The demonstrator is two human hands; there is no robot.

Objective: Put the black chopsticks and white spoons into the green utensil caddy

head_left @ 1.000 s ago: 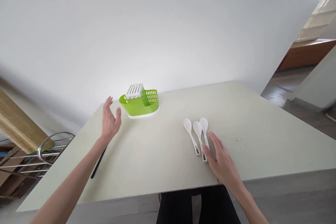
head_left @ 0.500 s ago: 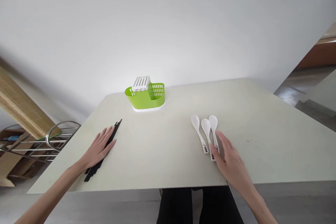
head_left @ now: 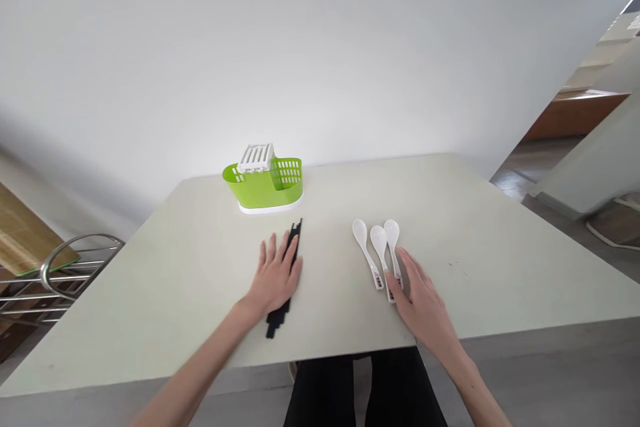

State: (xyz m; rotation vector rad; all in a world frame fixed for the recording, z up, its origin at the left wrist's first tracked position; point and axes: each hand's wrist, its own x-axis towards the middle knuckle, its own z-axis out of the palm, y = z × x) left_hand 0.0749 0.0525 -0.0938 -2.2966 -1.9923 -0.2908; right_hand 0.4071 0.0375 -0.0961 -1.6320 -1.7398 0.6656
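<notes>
- While my left hand (head_left: 274,280) lay palm down over the black chopsticks (head_left: 278,320), its fingers were spread and uncurled, gripping nothing; the thumb crossed to the right side of the bundle.
- Chopsticks sat left of centre on the pale table (head_left: 330,320), slanting from the near edge toward the wall (head_left: 350,47); ends uneven, middle part hidden under my hand. Exact count: couldn't tell.
- My right hand (head_left: 424,303) was at the spoon handles, thumb and index finger apart, loosely curved, not clenched; thumb by the middle handle, index by the right one. Couldn't tell if either pressed on them.
- Three white spoons lay right of centre, bowls toward the wall, handles toward me: left spoon (head_left: 367,252), middle spoon (head_left: 379,240), right spoon (head_left: 393,235). Handle ends had small dark printed marks. Left one was set a little apart at the bowl; the other two were close together.
- Green cutlery basket (head_left: 260,193) stood upright beyond the chopsticks, near the wall, with a white base (head_left: 273,209) and a white slotted piece (head_left: 257,158) on top.
- Off the table's left side: metal rack (head_left: 63,285) with a wooden board (head_left: 30,230) slanting over it.
</notes>
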